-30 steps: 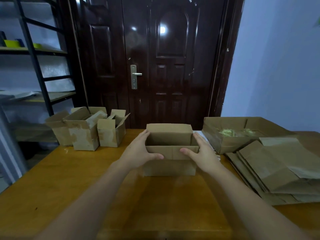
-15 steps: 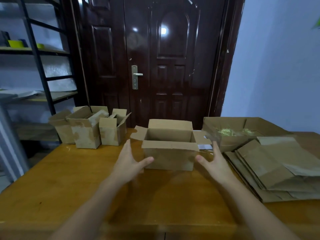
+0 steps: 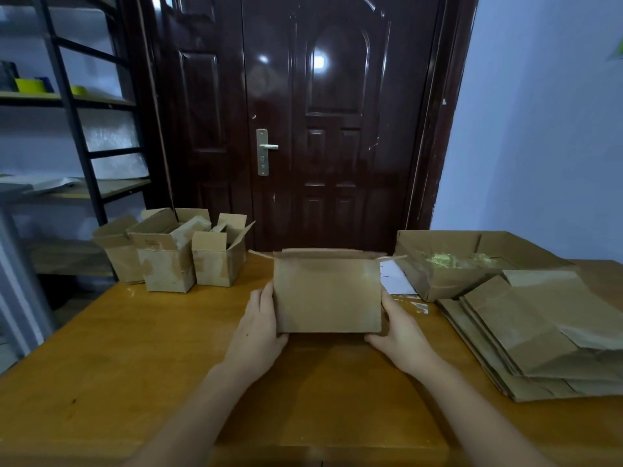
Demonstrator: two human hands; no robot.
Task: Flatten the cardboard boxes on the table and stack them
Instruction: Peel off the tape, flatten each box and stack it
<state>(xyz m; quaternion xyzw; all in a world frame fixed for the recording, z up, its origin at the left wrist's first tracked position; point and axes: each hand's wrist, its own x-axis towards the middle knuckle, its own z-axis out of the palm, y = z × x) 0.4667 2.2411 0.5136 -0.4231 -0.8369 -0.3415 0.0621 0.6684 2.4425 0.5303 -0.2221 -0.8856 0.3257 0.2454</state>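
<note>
We have the box [image 3: 326, 294] at mid-bench, held up off the wood with its broad face toward us and its top flaps splayed open. Our left hand [image 3: 259, 326] grips its left side and our right hand [image 3: 403, 332] its right side, thumbs hooked under the bottom edge; we judge this two-sided hold lets us tip it and push the walls out of square to collapse it. Right of the box lies the stack of flattened boxes [image 3: 526, 335], near enough to receive this one. Just behind that stack sits a wide open carton [image 3: 448, 281] with something pale inside. Left of the box, well apart, three standing boxes [image 3: 172, 257] wait their turn. The bench [image 3: 101, 365] is glossy orange-brown wood; behind the box stands a dark panelled door [image 3: 323, 129], and further left a metal shelf rack [image 3: 67, 106].
</note>
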